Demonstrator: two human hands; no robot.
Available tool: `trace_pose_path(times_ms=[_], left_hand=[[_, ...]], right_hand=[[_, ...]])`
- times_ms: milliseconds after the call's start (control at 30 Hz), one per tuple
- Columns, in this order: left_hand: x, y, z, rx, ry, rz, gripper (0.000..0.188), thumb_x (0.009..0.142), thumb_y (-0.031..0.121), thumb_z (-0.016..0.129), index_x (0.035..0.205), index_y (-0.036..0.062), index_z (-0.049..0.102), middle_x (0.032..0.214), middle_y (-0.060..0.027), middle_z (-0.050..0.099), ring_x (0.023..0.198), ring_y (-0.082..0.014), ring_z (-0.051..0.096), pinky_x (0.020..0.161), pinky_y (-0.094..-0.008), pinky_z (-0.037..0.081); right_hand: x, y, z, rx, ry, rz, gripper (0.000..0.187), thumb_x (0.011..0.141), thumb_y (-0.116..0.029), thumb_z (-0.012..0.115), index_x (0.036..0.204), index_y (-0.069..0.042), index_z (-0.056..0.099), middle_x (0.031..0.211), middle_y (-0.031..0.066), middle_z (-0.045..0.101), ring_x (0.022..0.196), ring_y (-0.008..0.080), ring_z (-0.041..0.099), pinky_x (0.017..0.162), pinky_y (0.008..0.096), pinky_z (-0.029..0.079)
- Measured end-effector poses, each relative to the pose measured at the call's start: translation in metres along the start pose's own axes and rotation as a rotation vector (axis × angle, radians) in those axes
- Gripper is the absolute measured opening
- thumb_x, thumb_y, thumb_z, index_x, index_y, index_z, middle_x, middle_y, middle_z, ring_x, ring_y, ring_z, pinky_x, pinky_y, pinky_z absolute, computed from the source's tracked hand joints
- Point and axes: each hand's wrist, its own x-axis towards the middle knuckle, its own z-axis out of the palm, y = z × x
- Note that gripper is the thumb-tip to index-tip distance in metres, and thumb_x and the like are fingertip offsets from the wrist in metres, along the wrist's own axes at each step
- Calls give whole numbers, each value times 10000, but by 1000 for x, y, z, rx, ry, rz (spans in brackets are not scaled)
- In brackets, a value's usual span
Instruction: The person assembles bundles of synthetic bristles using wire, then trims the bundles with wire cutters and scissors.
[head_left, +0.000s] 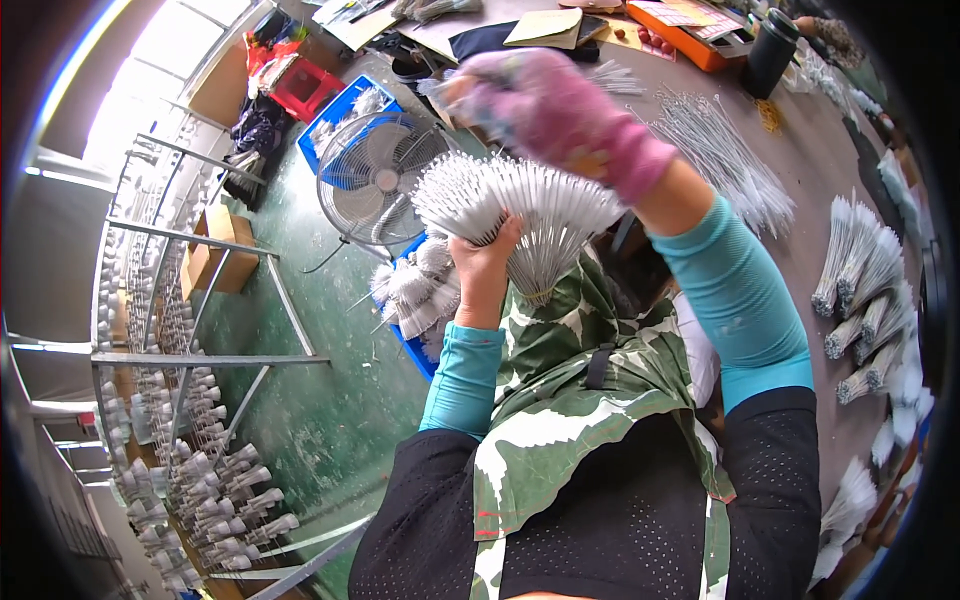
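My left hand (483,270), bare, is closed round a bundle of thin white-ended wire stems (545,215). The stems spread into a wide fan at the top and draw together to a narrow tied end in front of my camouflage apron. Above the fan is my right hand (550,115), in a pink floral glove, raised toward the table. Its fingers are smeared by motion, so whether they grip anything is unclear. Both forearms wear turquoise sleeves.
Loose stems (725,160) and tied bundles (865,290) lie on the table at right, with a dark flask (770,50) farther back. At left stand a floor fan (385,180), blue crates (335,125), a metal rack (210,358) of white pieces and a red stool (308,88).
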Motion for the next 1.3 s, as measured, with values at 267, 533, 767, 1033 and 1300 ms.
trace_pose_path(times_ms=[267,533,767,1033,1300], left_hand=[[3,-3,-20,-307,-109,26,689,704,209,771,1261,-34,445,1153,-105,564,1045,-237,573,904,-363,473],[9,-11,-31,-456,-32,-85,516,725,65,713,1184,-21,493,1033,-110,589,946,-219,598,845,-341,509],[10,-12,-28,-340,-38,-39,334,778,83,680,1067,-31,557,950,-120,617,873,-228,613,869,-343,500],[13,5,-13,-289,-61,-30,380,732,-12,692,1092,4,574,967,-66,630,891,-173,601,812,-290,472],[13,10,-14,-270,23,-27,272,749,14,701,988,5,572,882,-71,587,769,-174,571,714,-280,466]], right_hand=[[-4,28,10,65,-456,234,381,872,-375,617,1017,-26,669,895,118,687,827,195,648,769,321,494],[-15,33,-4,-4,-426,307,248,756,-118,668,981,-14,659,902,81,676,869,132,621,816,279,481],[-16,43,-2,231,-453,173,373,800,-18,609,1172,-10,589,1039,67,657,981,100,580,881,255,463],[-14,24,11,-64,-284,67,389,719,-292,702,976,-4,651,867,143,676,826,268,644,796,306,490],[-25,45,-24,225,-428,159,156,765,-18,673,913,-11,624,835,13,627,785,73,551,759,243,478]])
